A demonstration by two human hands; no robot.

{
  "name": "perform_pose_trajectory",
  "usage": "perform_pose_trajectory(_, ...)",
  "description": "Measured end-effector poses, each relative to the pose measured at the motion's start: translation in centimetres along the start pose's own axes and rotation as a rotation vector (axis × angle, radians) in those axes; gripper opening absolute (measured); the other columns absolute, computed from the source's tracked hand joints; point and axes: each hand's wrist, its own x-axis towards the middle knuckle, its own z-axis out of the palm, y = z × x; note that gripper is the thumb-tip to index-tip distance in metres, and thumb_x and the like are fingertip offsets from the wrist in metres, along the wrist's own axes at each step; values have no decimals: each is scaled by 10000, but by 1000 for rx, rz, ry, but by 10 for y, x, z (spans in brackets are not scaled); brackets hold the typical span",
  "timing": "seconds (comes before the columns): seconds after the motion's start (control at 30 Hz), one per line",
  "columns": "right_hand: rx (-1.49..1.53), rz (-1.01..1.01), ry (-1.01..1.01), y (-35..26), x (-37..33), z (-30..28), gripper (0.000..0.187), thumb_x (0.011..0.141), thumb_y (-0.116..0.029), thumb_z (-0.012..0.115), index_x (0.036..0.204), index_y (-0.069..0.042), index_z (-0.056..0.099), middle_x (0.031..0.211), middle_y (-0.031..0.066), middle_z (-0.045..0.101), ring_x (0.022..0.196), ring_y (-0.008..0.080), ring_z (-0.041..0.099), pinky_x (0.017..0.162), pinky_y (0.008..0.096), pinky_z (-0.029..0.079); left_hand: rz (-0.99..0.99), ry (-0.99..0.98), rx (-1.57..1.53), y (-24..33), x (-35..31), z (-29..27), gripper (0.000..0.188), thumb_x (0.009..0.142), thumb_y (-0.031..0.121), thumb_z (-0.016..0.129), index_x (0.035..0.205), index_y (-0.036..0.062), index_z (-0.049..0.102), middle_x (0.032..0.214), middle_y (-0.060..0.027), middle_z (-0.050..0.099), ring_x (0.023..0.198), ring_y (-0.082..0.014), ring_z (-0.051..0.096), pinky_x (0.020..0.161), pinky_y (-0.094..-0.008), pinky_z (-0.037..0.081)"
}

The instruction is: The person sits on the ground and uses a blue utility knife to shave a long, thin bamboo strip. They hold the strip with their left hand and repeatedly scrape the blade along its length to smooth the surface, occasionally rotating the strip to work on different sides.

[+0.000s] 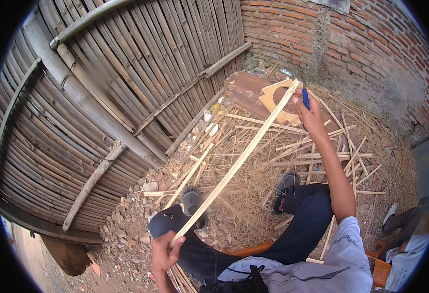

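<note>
Item one: long, narrow, pale split-bamboo strip [241,159], across the middle, running from seven o'clock to one o'clock; set slantwise over the lap, probably so that its full length is clear of the knees.

Item two: bare left hand [164,254], at seven o'clock; thumb and fingers closed round the strip's near end, seemingly to steady it.

Item three: bare right hand [312,115], at two o'clock; fingers wrapped about a slim blue-handled tool [305,97], beside the strip's far end. Whether they also pinch the strip: cannot tell. Arm outstretched, presumably because the strip is long.

Item four: reddish-brown flat wooden board [241,93], at one o'clock; bears a pale flat piece with a rounded cut-out [286,117].

Item five: straw-coloured thin shavings [253,178], around the feet; loose pale strips [302,161] lie over them at three o'clock.
</note>
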Motion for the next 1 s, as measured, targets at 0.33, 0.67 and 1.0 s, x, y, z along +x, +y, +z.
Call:
perform_pose_trajectory(0.33,-377,-235,-29,-11,0,-4,422,1064,-266,679,1457,-116,658,912,69,686,771,149,546,735,324,461,-39,87,21,3,-1,-1,417,1015,216,764,737,15,526,569,-51,414,532,-135,372,506,-354,298)
perform_pose_trajectory(0.67,-360,-260,-79,-28,-30,15,375,1065,-329,685,1281,-24,654,1018,168,724,910,279,690,823,405,533,-146,220,-355,18,16,28,313,1051,199,743,826,12,632,578,32,493,582,-45,393,520,-297,294)
perform_pose_trajectory(1.0,-332,-746,-494,-86,-141,77,313,998,-343,775,1108,-57,706,890,95,742,701,267,754,590,372,582,-15,145,-563,85,57,66,153,1054,153,739,1025,9,696,654,45,596,607,-11,470,540,-233,346)
